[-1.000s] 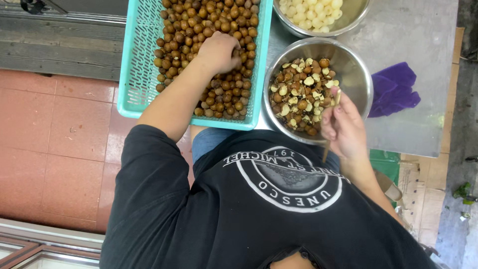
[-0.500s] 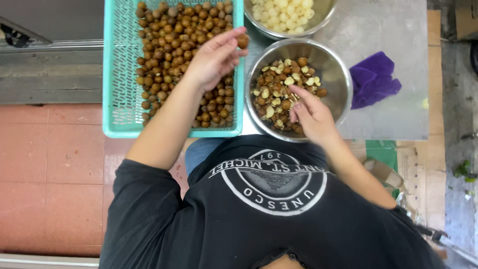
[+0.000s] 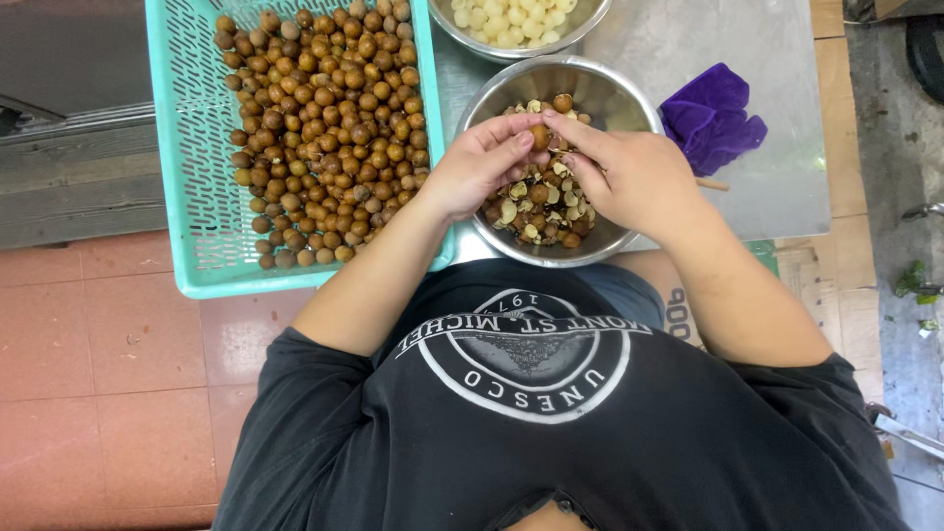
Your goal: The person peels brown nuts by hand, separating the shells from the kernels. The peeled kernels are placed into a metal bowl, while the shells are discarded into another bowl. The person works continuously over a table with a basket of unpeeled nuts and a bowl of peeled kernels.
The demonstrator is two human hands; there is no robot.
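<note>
Both my hands meet over a steel bowl [image 3: 629,98] that holds peels and several brown round fruits. My left hand [image 3: 477,167] and my right hand [image 3: 634,177] pinch one brown fruit [image 3: 540,136] between their fingertips, just above the peels. A teal plastic basket [image 3: 192,187] to the left is filled with several brown fruits [image 3: 324,118]. My left forearm crosses the basket's near right corner.
A second steel bowl [image 3: 462,29] with pale peeled fruit stands at the top edge. A purple cloth [image 3: 713,113] lies on the grey metal table [image 3: 777,187], with a thin wooden handle [image 3: 715,184] beside it. Red floor tiles [image 3: 108,364] lie at the left.
My left hand left the basket with a brown fruit and moved right over the bowl. My right hand rose from the peels to meet it.
</note>
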